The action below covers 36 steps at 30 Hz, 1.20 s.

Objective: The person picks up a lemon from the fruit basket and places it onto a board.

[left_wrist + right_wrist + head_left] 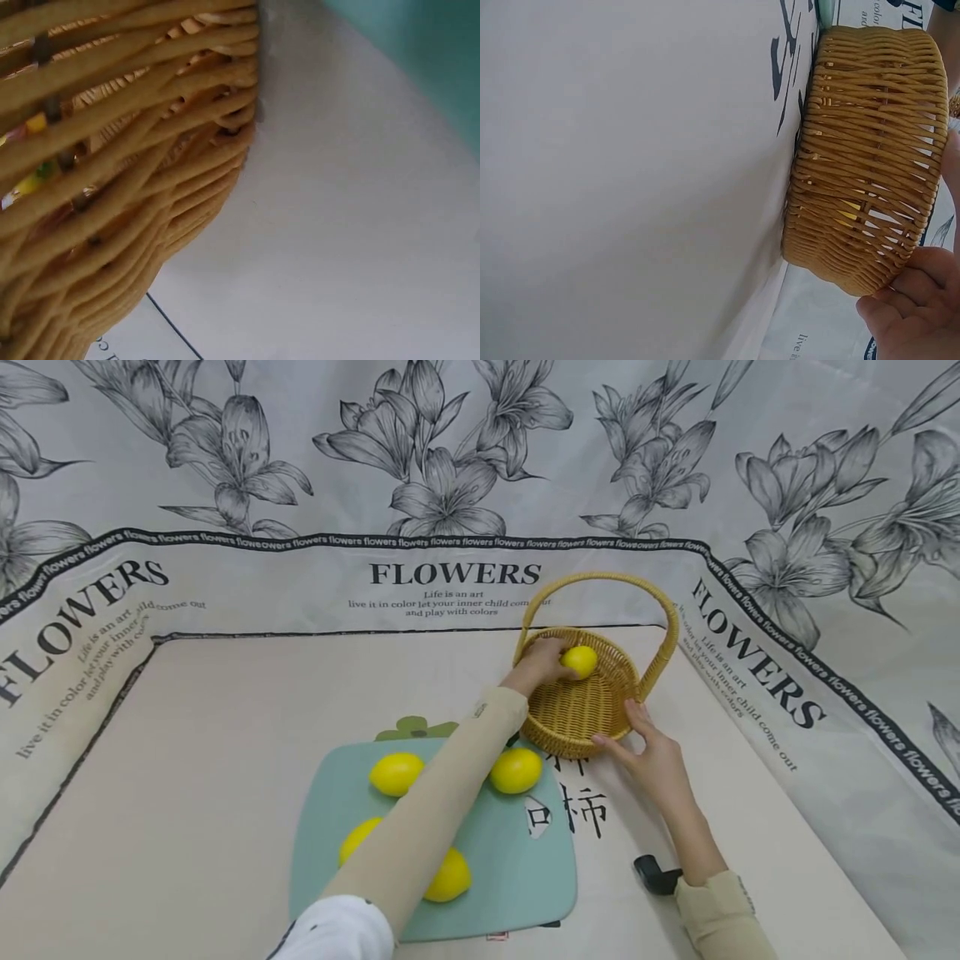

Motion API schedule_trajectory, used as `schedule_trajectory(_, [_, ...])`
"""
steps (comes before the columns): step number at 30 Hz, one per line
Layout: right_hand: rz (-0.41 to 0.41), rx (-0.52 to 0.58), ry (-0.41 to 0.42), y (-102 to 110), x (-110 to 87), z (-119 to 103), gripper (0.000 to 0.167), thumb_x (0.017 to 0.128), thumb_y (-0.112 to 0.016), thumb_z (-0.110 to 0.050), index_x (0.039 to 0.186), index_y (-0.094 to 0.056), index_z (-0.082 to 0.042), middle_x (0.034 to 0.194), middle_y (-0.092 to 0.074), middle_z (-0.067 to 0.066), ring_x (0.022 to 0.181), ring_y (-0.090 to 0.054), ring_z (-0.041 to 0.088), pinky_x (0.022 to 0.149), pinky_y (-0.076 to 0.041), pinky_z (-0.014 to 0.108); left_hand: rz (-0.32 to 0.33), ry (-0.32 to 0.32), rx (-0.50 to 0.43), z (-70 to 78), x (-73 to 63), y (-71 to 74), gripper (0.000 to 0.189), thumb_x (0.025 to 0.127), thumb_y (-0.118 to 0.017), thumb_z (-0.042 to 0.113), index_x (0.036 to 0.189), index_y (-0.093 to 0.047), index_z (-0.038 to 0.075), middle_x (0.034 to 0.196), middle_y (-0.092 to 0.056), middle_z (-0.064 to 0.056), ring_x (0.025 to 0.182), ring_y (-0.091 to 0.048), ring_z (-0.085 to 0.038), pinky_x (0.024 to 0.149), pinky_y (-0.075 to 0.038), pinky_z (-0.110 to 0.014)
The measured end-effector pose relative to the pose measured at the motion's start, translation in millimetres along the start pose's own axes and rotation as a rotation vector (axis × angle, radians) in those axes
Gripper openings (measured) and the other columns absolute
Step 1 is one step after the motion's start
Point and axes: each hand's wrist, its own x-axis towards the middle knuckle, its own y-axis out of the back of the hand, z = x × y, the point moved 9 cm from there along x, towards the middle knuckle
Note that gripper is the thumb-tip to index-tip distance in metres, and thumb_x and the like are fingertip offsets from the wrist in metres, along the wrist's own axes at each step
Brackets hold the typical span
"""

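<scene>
A yellow lemon (580,662) is inside the woven wicker basket (577,710), near its far side. My left hand (543,662) reaches over the basket's left rim and grips this lemon between thumb and fingers. The right hand (656,760) holds the basket at its near right edge, thumb and fingers spread along the rim. In the right wrist view, curled fingers (922,281) touch the basket's side (870,142). Close wicker (112,165) fills the left part of the left wrist view, where the left hand does not show.
Several lemons (516,771) lie on a blue-green board (517,877), partly hidden by the left forearm. A green flower-shaped piece (412,727) shows behind the board. Beside the right sleeve sits a small black object (657,875). The basket's tall handle (600,577) arches above it.
</scene>
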Motion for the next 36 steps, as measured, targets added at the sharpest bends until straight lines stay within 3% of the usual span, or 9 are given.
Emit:
schedule_trajectory(5, [-0.004, 0.001, 0.0, -1, -0.1, 0, 0.083, 0.085, -0.072, -0.039, 0.145, -0.034, 0.004, 0.151, -0.028, 0.021, 0.14, -0.024, 0.038, 0.111, -0.026, 0.052, -0.002, -0.011, 0.01, -1.2, 0.6, -1.3, 0.037, 0.089, -0.071, 0.027, 0.121, -0.064, 0.01, 0.111, -0.063, -0.001, 0.091, -0.052, -0.011, 0.081, -0.043, -0.023])
schedule_trajectory(17, [-0.01, -0.013, -0.005, -2, 0.5, 1, 0.084, 0.086, -0.071, -0.042, 0.146, -0.033, 0.004, 0.152, -0.027, 0.02, 0.14, -0.024, 0.038, 0.111, -0.025, 0.051, -0.017, -0.037, -0.038, 0.7, 0.1, -0.6, 0.045, 0.09, -0.069, 0.027, 0.132, -0.06, 0.011, 0.12, -0.063, 0.0, 0.094, -0.054, -0.009, 0.081, -0.045, -0.02])
schedule_trajectory(26, [-0.011, -0.016, -0.008, -1, 0.7, 1, 0.085, 0.086, -0.071, -0.042, 0.146, -0.032, 0.004, 0.152, -0.025, 0.02, 0.14, -0.023, 0.037, 0.11, -0.025, 0.053, -0.038, -0.086, -0.063, 16.2, -7.0, 5.8, 0.055, 0.093, -0.065, 0.029, 0.141, -0.049, 0.01, 0.138, -0.054, -0.001, 0.122, -0.051, -0.011, 0.1, -0.039, -0.018])
schedule_trajectory(31, [-0.014, -0.02, -0.01, -2, 1.5, 2, 0.086, 0.087, -0.069, -0.045, 0.146, -0.031, 0.004, 0.153, -0.024, 0.02, 0.14, -0.023, 0.038, 0.11, -0.025, 0.053, -0.036, -0.127, -0.099, 22.3, -12.6, 13.1, 0.052, 0.093, -0.066, 0.028, 0.139, -0.052, 0.009, 0.136, -0.057, -0.002, 0.117, -0.054, -0.009, 0.096, -0.041, -0.015])
schedule_trajectory(36, [-0.022, -0.017, -0.008, -3, 1.8, 2, 0.087, 0.087, -0.068, -0.046, 0.146, -0.029, 0.004, 0.153, -0.023, 0.021, 0.14, -0.022, 0.039, 0.11, -0.024, 0.055, -0.047, -0.19, -0.113, 28.1, -21.0, 20.1, 0.05, 0.093, -0.065, 0.029, 0.137, -0.054, 0.01, 0.13, -0.061, -0.002, 0.101, -0.056, -0.008, 0.086, -0.043, -0.015])
